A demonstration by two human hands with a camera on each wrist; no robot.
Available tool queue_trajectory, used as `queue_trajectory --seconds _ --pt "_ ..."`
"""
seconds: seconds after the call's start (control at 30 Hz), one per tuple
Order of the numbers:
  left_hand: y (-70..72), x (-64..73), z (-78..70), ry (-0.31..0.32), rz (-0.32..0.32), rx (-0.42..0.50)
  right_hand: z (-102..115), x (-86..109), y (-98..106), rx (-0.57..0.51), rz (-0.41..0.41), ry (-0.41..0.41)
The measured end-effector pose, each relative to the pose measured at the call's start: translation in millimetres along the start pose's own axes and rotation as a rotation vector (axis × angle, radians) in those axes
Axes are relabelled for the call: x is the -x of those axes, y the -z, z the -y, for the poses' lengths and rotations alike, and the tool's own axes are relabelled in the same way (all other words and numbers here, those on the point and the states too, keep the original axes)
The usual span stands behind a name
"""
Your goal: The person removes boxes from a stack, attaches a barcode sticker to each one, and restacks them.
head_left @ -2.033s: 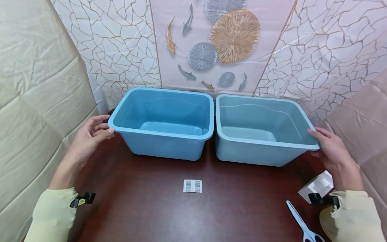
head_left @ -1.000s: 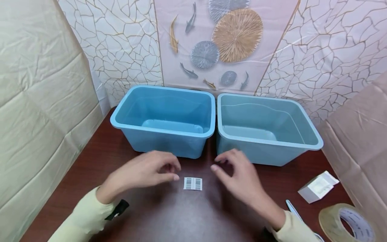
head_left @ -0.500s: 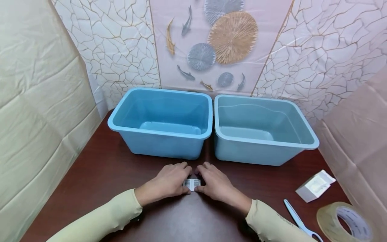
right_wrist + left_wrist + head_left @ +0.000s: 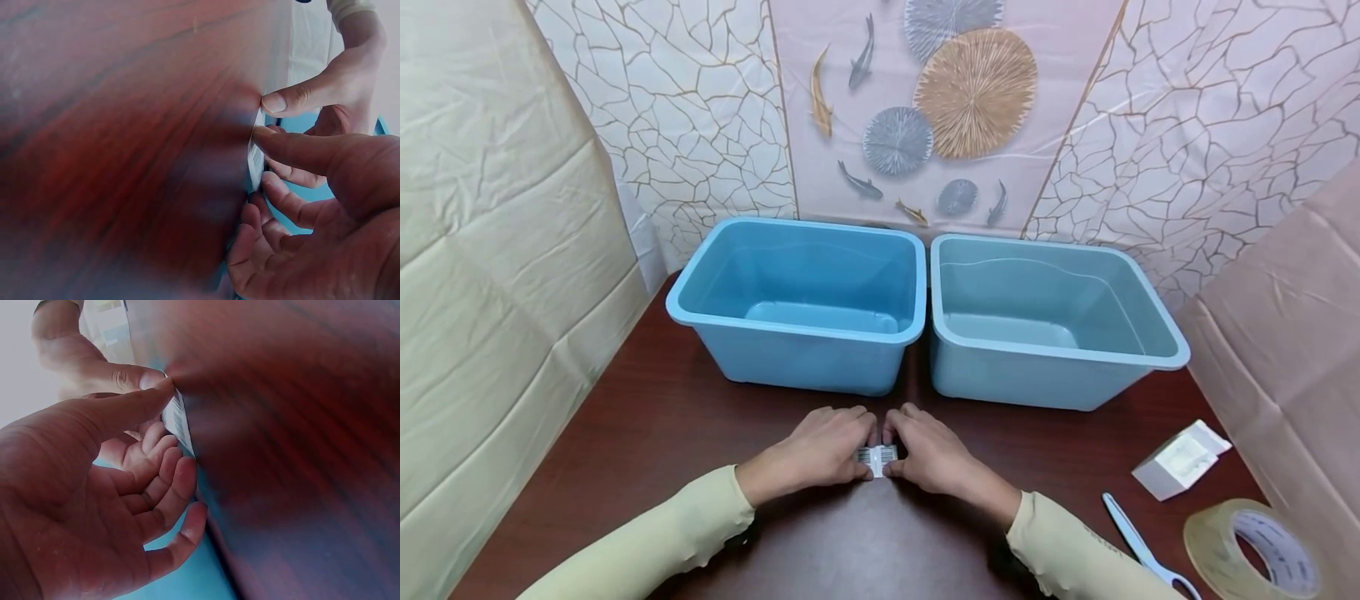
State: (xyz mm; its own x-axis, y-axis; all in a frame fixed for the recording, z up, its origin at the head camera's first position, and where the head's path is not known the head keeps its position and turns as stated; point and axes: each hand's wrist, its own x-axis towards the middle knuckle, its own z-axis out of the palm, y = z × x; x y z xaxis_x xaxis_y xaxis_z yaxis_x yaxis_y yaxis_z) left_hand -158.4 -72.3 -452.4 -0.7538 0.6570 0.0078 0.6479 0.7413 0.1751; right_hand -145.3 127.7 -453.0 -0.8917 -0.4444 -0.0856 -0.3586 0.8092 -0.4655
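A small white barcode label [image 4: 877, 460] lies on the dark wooden table in the head view, in front of the two tubs. My left hand [image 4: 826, 447] pinches its left side between thumb and curled fingers. From the right, my right hand [image 4: 931, 452] grips the other side in the same way, and the label bends a little at its middle. In the left wrist view, a strip of the label [image 4: 178, 419] shows edge-on beyond the left thumb. The right wrist view shows the label [image 4: 255, 164] between the right thumb and fingers. Both fingertip areas partly hide the label's ends.
A blue tub [image 4: 808, 360] and a grey-blue tub [image 4: 1037, 381] stand side by side at the back, nothing seen inside. On the right are a small white box [image 4: 1180, 462], light-blue scissors [image 4: 1131, 533] and a roll of clear tape [image 4: 1210, 546]. Fabric walls enclose the table.
Both hands have left the tubs' outer rims and come together at the label. Over the last half second they have closed on its two sides, and its middle now bulges slightly.
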Motion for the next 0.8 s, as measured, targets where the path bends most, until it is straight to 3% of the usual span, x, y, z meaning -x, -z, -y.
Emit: queue_trajectory --seconds 0.13,0.27,0.4,0.5,0.6,0.8 --pt "-2.3 0.6 1.5 0.013 -0.007 0.022 -3.8 0.5 0.0 -0.098 0.006 0.023" --pt "-3.8 1.1 4.4 0.028 -0.15 0.061 -11.2 -0.3 4.3 -0.408 -0.003 0.008" --pt "0.5 0.6 6.0 0.097 -0.351 0.268 -17.9 -0.5 12.1 -0.749 -0.056 -0.008" --pt "6.8 1.3 4.8 0.136 -0.45 0.452 -20.0 1.7 17.2 -0.848 -0.083 -0.006" --pt "11.4 2.7 1.7 0.122 -0.461 0.552 -19.5 4.3 20.5 -0.868 -0.095 -0.007" --pt "16.0 5.2 -3.9 0.058 -0.327 0.747 -14.6 2.1 22.6 -0.86 -0.104 0.049"
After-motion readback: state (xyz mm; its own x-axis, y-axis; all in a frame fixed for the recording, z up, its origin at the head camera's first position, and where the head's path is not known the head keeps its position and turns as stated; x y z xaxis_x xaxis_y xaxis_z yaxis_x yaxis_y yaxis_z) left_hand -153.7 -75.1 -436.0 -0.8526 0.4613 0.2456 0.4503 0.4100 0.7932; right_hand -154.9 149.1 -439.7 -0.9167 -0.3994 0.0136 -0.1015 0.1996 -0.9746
